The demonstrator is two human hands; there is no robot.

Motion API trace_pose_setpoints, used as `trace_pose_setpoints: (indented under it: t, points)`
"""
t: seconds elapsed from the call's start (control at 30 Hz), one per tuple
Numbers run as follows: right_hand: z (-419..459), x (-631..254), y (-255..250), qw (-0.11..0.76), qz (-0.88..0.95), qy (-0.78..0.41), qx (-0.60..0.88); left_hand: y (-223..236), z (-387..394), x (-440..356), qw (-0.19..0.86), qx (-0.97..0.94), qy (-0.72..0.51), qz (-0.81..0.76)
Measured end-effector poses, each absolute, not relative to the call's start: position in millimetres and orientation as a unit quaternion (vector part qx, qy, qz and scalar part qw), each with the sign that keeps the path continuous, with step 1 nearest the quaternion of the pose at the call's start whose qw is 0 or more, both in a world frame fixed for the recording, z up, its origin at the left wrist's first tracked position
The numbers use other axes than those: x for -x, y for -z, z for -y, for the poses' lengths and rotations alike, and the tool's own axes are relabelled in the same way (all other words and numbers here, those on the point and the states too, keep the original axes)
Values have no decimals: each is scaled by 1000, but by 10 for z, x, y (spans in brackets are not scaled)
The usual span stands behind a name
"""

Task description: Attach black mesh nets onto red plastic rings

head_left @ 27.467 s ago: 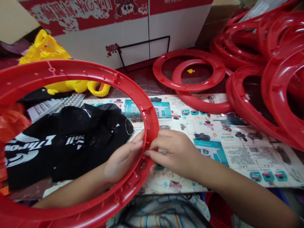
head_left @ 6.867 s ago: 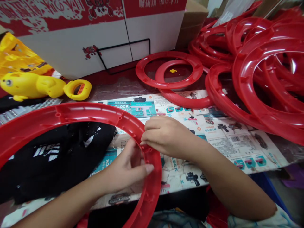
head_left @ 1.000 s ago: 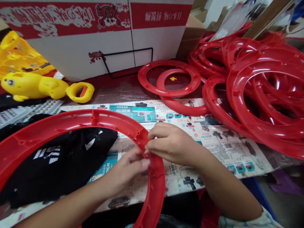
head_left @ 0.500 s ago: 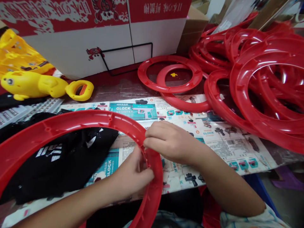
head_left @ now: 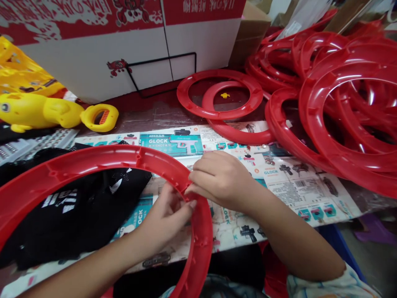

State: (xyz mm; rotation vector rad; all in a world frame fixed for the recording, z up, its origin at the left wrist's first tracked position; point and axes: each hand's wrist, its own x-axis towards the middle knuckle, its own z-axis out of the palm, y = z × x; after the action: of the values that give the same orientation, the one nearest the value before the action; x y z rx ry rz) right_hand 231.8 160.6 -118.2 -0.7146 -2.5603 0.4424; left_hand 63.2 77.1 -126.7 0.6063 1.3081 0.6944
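A large red plastic ring point(head_left: 102, 159) with a hollow, ribbed inner channel is tilted up toward me, its left and lower parts cut off by the frame. My left hand point(head_left: 172, 213) grips its right side from within the hole, thumb lying over the channel and fingers partly hidden behind the rim. From the outer side, my right hand point(head_left: 217, 178) pinches at the same stretch of rim, fingertips bent into the channel. Anything small between those fingertips is hidden. Under the ring lies black cloth point(head_left: 93, 215) with white lettering.
Many red rings point(head_left: 347, 103) are heaped at the right, and two more overlap behind my hands around a small yellow piece point(head_left: 225, 95). A white and red carton point(head_left: 142, 45) stands at the back. At left lies a yellow animal-shaped toy point(head_left: 58, 111). Printed card sheets point(head_left: 294, 186) cover the table.
My left hand has slid up along the ring's inner side, its thumb now nearer the right fingertips. My right hand stays pinched at the rim. The view has shifted slightly.
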Motion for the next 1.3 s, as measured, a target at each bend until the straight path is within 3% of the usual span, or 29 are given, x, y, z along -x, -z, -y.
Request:
trace_pose_setpoints:
  t: [0.17,0.47,0.83,1.3]
  points:
    - [-1605,-2321,1148,218,931,-168,239,1246,-750,-612,667,-344,-248,-613]
    - [-1595,-2303,1151,211,933,-206,208,1171,-679,-600,782,-328,-145,-510]
    - [-1663,-2373,1069,188,910,-304,208,1110,-725,-677,805,-225,-200,-512]
    - [-1639,-2321,1148,215,920,-270,188,1141,-718,-625,821,-262,-165,-480]
